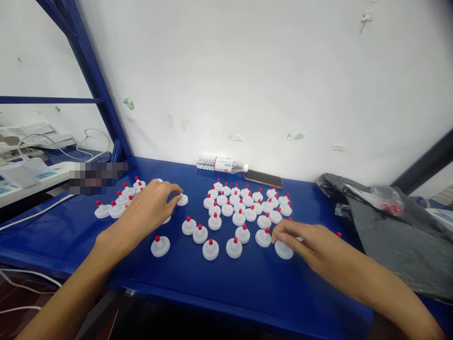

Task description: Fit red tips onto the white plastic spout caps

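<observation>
Many round white caps with red tips stand on the blue table, among them one cap (pixel 210 250) near the front. My left hand (pixel 157 203) is over the left group, thumb and index finger pinched at the top of a white cap (pixel 182 201); its red tip is hidden by the fingers. At the right end of the larger group, my right hand (pixel 300 236) has its fingers closed round the top of another white cap (pixel 284 251), whose tip is covered. Both held caps look upright, at or very near the table surface.
Behind the caps lie a clear plastic bottle (pixel 222 164) and a phone (pixel 264 179). A dark plastic bag (pixel 389 241) covers the table's right side. At left are a power strip (pixel 46 174), white cables and a blue metal frame (pixel 92 71). The white wall (pixel 247 85) closes off the back.
</observation>
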A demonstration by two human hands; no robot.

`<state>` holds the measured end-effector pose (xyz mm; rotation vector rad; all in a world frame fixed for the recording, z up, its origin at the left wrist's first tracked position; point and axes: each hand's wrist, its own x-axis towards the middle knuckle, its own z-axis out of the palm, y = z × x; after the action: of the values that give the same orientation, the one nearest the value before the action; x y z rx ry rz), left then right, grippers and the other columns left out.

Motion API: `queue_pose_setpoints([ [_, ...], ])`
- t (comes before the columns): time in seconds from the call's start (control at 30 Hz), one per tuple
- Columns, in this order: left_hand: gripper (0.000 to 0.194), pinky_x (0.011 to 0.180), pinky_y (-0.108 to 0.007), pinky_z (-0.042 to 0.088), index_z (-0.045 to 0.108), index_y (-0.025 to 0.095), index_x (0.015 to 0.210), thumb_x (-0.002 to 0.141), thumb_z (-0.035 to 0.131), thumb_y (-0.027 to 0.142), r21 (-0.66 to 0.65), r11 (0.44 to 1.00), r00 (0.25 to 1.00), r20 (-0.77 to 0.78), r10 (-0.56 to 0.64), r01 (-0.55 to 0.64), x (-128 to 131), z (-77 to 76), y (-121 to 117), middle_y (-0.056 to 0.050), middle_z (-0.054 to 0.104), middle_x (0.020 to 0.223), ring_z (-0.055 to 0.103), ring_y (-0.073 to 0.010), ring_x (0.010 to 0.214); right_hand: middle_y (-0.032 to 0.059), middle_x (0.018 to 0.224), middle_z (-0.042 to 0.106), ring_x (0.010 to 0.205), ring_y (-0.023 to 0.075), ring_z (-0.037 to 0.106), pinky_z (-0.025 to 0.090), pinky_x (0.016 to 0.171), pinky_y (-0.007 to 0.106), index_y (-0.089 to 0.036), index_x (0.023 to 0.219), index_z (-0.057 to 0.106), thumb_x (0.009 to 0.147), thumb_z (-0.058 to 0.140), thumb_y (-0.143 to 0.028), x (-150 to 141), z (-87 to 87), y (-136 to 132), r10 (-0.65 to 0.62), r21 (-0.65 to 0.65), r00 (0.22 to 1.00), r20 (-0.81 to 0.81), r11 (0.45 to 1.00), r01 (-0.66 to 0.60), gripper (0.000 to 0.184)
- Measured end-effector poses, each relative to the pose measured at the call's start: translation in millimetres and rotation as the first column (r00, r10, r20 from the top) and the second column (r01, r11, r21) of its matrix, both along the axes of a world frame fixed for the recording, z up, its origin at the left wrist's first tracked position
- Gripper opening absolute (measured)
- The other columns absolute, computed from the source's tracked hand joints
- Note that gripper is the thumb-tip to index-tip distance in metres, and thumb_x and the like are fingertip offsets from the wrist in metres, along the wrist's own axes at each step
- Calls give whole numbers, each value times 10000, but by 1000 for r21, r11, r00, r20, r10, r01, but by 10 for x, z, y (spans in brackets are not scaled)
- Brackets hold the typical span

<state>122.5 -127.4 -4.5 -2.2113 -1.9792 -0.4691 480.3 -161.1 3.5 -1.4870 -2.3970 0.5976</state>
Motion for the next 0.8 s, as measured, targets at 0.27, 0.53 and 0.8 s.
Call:
queue_pose_setpoints([
  [0.27,238,707,-366,465,746,237,911,899,530,338,7,1000,1000,15,12,-12,-15,-8,16,-103,734,889,652,-317,920,-18,1025,743,934,199,691,491,821,304,-325,1067,644,1056,343,-379,56,4,-12,13,-52,998,-60,998,-16,307],
  [0.53,224,728,-363,476,758,219,926,902,549,297,116,993,995,91,-45,34,137,116,-64,-89,737,875,659,-285,881,-13,988,777,844,203,731,542,718,287,-319,1061,699,1006,457,-469,62,24,-1,-49,46,998,-39,998,51,290],
  [0.8,180,679,-273,501,772,246,927,922,630,356,263,946,878,387,-283,190,349,301,-313,-12,774,933,654,-165,761,-13,1146,756,988,229,720,544,813,334,-338,1141,664,992,528,-498,-351,127,-71,-131,228,968,-215,957,180,258],
])
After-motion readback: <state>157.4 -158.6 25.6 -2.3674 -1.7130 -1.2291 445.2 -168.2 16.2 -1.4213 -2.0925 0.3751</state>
